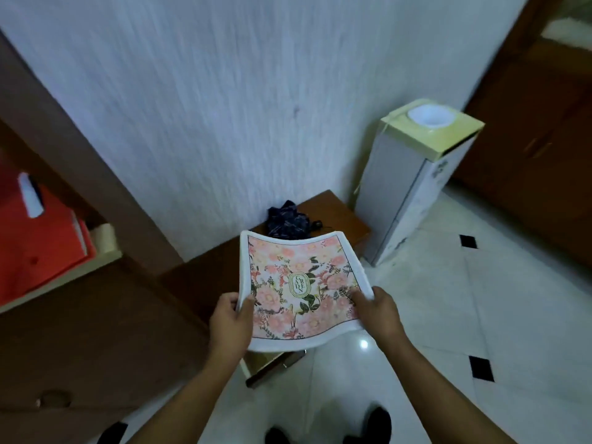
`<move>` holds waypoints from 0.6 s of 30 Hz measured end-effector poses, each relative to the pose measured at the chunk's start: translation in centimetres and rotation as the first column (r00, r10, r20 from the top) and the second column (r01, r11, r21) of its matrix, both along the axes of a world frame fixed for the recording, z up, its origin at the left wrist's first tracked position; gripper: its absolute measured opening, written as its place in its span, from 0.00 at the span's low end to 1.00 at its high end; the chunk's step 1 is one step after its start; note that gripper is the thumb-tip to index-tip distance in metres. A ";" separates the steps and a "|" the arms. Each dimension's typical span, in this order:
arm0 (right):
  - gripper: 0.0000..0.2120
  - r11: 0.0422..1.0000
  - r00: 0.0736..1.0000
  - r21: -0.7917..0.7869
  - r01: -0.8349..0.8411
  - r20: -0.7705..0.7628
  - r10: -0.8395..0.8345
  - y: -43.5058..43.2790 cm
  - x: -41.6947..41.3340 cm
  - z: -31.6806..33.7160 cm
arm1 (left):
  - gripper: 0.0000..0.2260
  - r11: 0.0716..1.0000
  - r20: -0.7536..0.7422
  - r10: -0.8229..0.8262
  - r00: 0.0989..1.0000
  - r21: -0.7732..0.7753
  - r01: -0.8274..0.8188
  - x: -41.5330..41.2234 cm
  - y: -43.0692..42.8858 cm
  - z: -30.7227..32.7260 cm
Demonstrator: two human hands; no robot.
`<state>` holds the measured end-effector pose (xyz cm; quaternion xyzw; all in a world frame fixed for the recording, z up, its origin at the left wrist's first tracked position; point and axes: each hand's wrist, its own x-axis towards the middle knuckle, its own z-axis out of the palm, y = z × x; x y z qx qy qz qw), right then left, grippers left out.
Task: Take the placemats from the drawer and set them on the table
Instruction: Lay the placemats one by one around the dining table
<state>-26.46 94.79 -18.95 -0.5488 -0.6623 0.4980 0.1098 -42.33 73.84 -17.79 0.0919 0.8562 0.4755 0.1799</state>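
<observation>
**Head view: placemats held in both hands, above the open drawer**

- Placemats (301, 290): floral print, pink flowers, green leaves, white border, oval label in the middle. Layered edges showed on the right side, so more than one; count unreadable. They were held in the air, roughly flat, sagging a little between the hands, touching no surface.
- Left hand (229, 318): gripped the left edge near the near-left corner, thumb on top, fingers curled under.
- Right hand (376, 310): gripped the right edge near the near-right corner, one digit lying on the printed face, the rest hidden under the mats.
- Drawer (266, 363): pulled open, pale inside, directly under the near edge of the mats. Mostly covered by them; contents not visible.
- Low wooden cabinet (339, 216): stood against the wall (224, 91). Dark patterned cloth (288, 224) lay bunched at the back edge of its top, just past the far edge of the mats.
- Tall white box (413, 200): stood upright on the tiled floor (480, 315), just beside the cabinet's right end. White round cup (431, 115) sat in its top.
- Red folder (38, 238): on a shelf at far left.
- Dark shoes (378, 421): at the bottom edge, on the floor.
</observation>
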 end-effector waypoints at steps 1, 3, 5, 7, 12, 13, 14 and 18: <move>0.14 0.999 0.998 -0.001 0.048 -0.026 -0.048 0.3 1.7 1.0 | 0.06 0.999 -0.004 -0.040 0.999 0.022 0.040 0.9 1.0 1.0; 0.16 0.993 0.991 0.004 0.118 -0.066 -0.118 1.0 5.0 2.7 | 0.05 0.992 -0.018 -0.107 0.994 0.064 0.108 2.4 3.1 2.8; 0.16 0.980 0.973 -0.002 0.199 -0.120 -0.198 2.0 9.4 4.3 | 0.05 0.976 -0.044 -0.190 0.981 0.095 0.194 4.9 5.8 4.4; 0.13 0.958 0.941 -0.020 0.287 -0.179 -0.286 3.0 14.4 5.8 | 0.05 0.950 -0.079 -0.285 0.955 0.113 0.292 8.1 9.0 5.7; 0.14 0.884 0.848 -0.040 0.466 -0.266 -0.459 4.8 29.1 8.4 | 0.04 0.847 -0.161 -0.495 0.854 0.127 0.515 19.2 17.1 7.8; 0.15 0.869 0.834 -0.035 0.494 -0.262 -0.485 5.0 31.9 8.7 | 0.04 0.824 -0.169 -0.528 0.832 0.135 0.550 21.6 18.4 7.9; 0.15 0.847 0.814 -0.026 0.532 -0.261 -0.519 5.2 35.4 9.0 | 0.04 0.796 -0.175 -0.566 0.806 0.139 0.589 24.4 19.9 8.0; 0.14 0.741 0.713 -0.001 0.671 -0.273 -0.646 4.7 48.1 9.7 | 0.04 0.676 -0.220 -0.689 0.691 0.151 0.722 36.1 25.0 7.6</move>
